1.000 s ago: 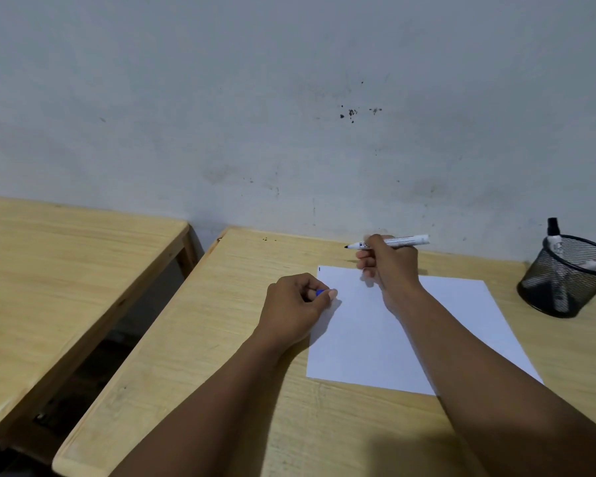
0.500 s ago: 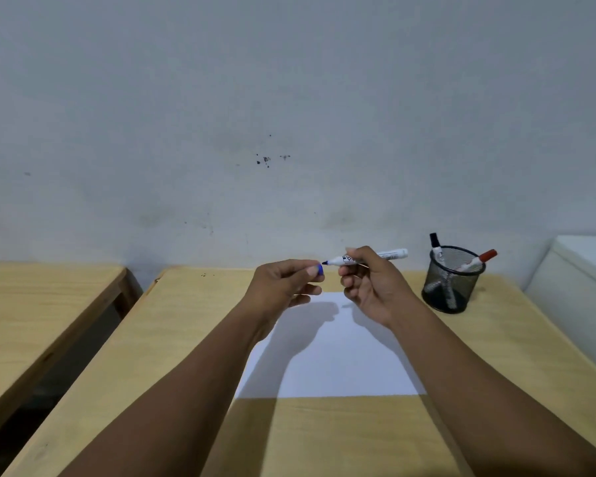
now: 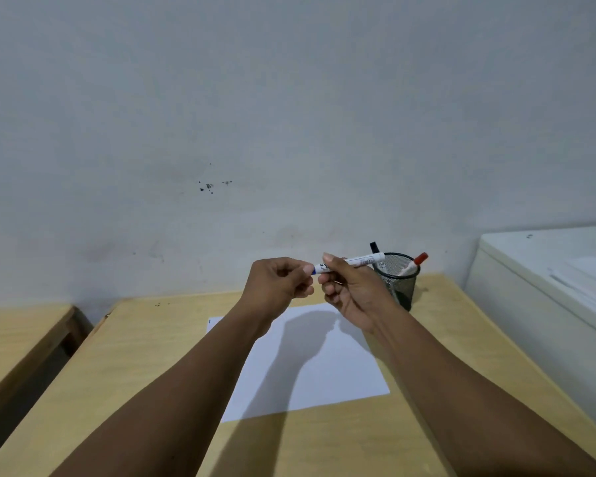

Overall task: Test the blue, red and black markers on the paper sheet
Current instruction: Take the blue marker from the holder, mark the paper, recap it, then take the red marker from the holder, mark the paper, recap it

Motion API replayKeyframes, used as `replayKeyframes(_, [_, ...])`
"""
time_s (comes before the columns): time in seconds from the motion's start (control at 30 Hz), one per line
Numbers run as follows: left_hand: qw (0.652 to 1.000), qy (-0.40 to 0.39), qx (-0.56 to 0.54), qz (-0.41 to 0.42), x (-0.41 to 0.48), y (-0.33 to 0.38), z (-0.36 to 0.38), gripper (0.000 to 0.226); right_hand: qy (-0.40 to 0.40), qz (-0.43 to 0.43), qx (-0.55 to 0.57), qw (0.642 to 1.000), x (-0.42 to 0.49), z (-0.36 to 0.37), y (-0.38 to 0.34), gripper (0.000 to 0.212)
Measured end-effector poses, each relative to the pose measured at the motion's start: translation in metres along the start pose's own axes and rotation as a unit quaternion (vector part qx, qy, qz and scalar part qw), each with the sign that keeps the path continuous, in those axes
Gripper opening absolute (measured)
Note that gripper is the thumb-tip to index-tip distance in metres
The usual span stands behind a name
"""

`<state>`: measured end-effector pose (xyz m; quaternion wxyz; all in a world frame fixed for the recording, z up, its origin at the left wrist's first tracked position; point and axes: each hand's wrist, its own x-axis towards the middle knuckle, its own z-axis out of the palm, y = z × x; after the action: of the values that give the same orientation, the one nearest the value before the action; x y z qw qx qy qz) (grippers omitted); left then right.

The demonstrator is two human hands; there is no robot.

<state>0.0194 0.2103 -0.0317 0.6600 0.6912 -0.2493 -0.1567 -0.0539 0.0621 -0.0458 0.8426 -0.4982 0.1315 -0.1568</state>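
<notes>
Above the white paper sheet (image 3: 324, 366), my right hand (image 3: 350, 290) holds the white barrel of the blue marker (image 3: 362, 261), lying level with its tip end pointing left. My left hand (image 3: 279, 282) pinches the blue cap (image 3: 313, 270), which sits at the marker's tip end. I cannot tell whether the cap is fully seated. The red marker (image 3: 414, 265) and the black marker (image 3: 374, 247) stand in the black mesh cup (image 3: 398, 280) behind my right hand. A small dark stroke marks the sheet's far left corner.
The sheet lies on a light wooden desk (image 3: 145, 359) against a grey wall. A second wooden desk (image 3: 18, 332) stands to the left across a gap. A white cabinet (image 3: 547, 294) borders the desk's right side.
My hands rose off the sheet and came together in front of me. The cap in my left hand met the marker's tip. The view swung right, bringing the cup and cabinet in.
</notes>
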Motion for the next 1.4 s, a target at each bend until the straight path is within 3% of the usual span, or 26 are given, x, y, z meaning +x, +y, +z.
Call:
replayKeyframes(0.13, [0.993,0.015,0.102,0.053,0.015,0.019,0.018,0.015,0.031,0.014,-0.045,0.998,-0.003,-0.012,-0.014,0.034])
replayKeyframes(0.23, [0.975,0.055,0.190,0.104,0.032,0.041,0.037,0.016,0.131,0.034,-0.121,0.983,-0.005,-0.035,-0.032,0.056])
replayKeyframes(0.33, [0.944,0.044,0.287,0.153,0.050,0.060,0.058,0.017,0.257,-0.023,-0.146,0.955,-0.006,-0.069,-0.048,0.043])
replayKeyframes(0.47, [0.907,-0.002,0.381,0.179,0.072,0.067,0.089,0.019,0.327,-0.065,-0.155,0.930,-0.013,-0.105,-0.063,0.023])
replayKeyframes(0.7, [0.844,-0.080,0.497,0.183,0.098,0.061,0.142,0.022,0.350,-0.033,-0.125,0.928,-0.001,-0.130,-0.053,0.015])
replayKeyframes(0.8, [0.824,-0.126,0.534,0.144,0.106,0.054,0.158,0.021,0.346,-0.027,-0.116,0.931,0.004,-0.134,-0.051,0.012])
replayKeyframes(1.0, [0.769,-0.193,0.593,0.141,0.106,0.040,0.188,0.048,0.347,-0.021,-0.079,0.934,0.010,-0.147,-0.050,0.011])
replayKeyframes(1.1, [0.752,-0.195,0.608,0.166,0.111,0.035,0.201,0.034,0.345,-0.019,-0.066,0.936,0.007,-0.152,-0.049,0.010])
replayKeyframes(1.23, [0.776,-0.167,0.579,0.185,0.113,0.033,0.204,0.024,0.338,-0.018,-0.036,0.940,0.001,-0.154,-0.047,0.009])
replayKeyframes(1.33, [0.848,-0.125,0.482,0.182,0.112,0.048,0.194,0.015,0.317,-0.014,-0.002,0.948,-0.004,-0.141,-0.051,0.006])
replayKeyframes(1.4, [0.899,-0.093,0.392,0.173,0.110,0.065,0.181,0.016,0.273,0.009,0.023,0.962,-0.007,-0.123,-0.054,0.015])
